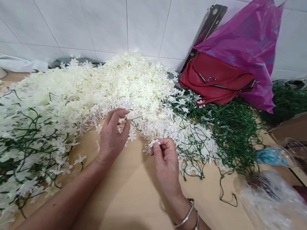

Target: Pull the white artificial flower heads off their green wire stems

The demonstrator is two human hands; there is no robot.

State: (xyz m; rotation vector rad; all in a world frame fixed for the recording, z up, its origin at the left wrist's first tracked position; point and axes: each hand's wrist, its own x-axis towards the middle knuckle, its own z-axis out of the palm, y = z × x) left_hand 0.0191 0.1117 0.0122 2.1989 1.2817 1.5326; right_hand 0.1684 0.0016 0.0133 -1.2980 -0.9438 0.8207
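My left hand is above the tan work surface at the front of the flower pile, with its thumb and fingertips closed around the end of a thin green plastic stem. The stem sticks out to the right, over the white blossoms. My right hand pinches a small white artificial flower between thumb and forefinger. More loose white flowers lie between the two hands. Behind them rises a large heap of creamy white artificial flowers.
Flowers on green stems spread across the left. A mass of green stems lies right, beside a red handbag and a purple plastic bag against the tiled wall. A clear plastic bag lies at the right edge.
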